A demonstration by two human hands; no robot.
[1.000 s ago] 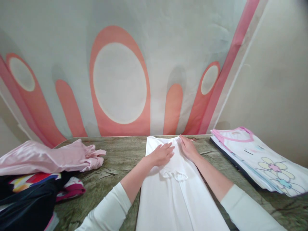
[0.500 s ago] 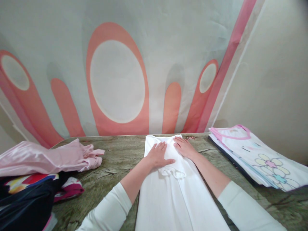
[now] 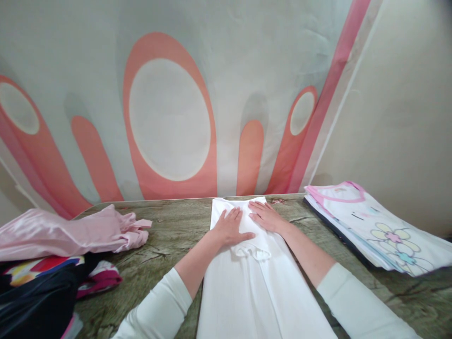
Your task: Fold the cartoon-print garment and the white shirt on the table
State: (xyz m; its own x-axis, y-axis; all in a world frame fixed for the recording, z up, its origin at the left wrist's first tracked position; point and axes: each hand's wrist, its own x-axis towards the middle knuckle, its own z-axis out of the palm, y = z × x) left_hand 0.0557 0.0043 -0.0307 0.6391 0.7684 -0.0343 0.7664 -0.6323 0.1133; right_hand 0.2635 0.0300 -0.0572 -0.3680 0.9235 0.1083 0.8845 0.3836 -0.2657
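Observation:
A white garment [image 3: 240, 292], folded lengthwise into a long strip, lies on the wood-grain table with its neckline at the far edge. One short sleeve [image 3: 252, 249] is folded back over its middle. My left hand [image 3: 229, 229] presses flat on the upper left part, fingers spread and thumb pointing right, just above the sleeve. On the upper right part rests my right hand [image 3: 266, 216], palm down with its fingers stretched to the left. Neither hand grips the cloth. The garment's lower end runs out of view at the bottom.
At the left lies a loose pile of clothes, a pink garment [image 3: 77, 230] over a dark one [image 3: 38, 296]. A stack of folded shirts [image 3: 384, 226], topped by one with flowers, sits at the right. Behind the table [image 3: 169, 216] rises a wall with a pink-and-grey printed sheet [image 3: 226, 56].
My right hand has slid slightly left across the cloth, towards my left hand. My left hand stays in place on the garment. The view has shifted a little.

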